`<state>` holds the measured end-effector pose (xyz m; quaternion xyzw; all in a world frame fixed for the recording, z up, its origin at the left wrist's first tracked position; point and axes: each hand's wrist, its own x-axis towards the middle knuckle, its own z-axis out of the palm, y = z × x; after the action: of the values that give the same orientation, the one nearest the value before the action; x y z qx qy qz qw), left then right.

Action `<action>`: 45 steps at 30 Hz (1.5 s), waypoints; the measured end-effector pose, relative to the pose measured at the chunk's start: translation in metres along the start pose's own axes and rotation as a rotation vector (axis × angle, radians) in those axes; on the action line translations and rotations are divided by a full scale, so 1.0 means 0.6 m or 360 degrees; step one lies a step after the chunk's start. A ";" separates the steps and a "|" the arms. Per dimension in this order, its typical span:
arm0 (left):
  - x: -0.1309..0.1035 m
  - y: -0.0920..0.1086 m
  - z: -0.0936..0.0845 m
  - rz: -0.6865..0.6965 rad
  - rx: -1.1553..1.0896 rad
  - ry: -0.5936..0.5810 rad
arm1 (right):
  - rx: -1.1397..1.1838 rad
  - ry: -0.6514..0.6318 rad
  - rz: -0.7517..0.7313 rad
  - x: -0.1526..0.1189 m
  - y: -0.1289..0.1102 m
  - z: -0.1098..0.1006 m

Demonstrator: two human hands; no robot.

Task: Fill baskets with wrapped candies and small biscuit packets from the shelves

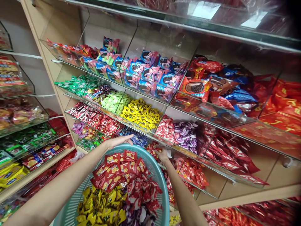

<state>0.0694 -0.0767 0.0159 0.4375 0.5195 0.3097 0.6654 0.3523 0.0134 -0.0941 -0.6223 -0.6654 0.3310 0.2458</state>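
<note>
Bare left forearm (63,179): extends diagonally from lower left, wrist slightly bent. Bare left hand (119,141): fingers extended rightward, nearly straight. Bare right forearm (184,191): angles up and leftward from lower right. Bare right hand (162,154): fingers bent, fingertips partly indistinct. Hands apart, near equal height.

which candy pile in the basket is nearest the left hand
The red packets with orange prints, at the far side of the basket; yellow candies, red twists and purple candies lie farther from the left hand.
</note>
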 end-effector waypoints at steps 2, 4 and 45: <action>0.002 -0.002 -0.002 -0.0005 0.0006 0.0000 | -0.0032 0.0026 -0.0174 -0.001 0.004 -0.020; 0.004 -0.003 -0.004 0.0006 0.0029 0.0004 | -0.0099 -0.0010 -0.0379 -0.002 0.013 -0.033; 0.005 -0.001 0.000 -0.0004 0.0172 0.0056 | -0.0487 -0.0414 -0.0402 -0.021 0.081 -0.080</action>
<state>0.0700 -0.0743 0.0140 0.4667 0.5477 0.2879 0.6319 0.4217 0.0074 -0.0976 -0.5161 -0.8065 0.2702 0.1004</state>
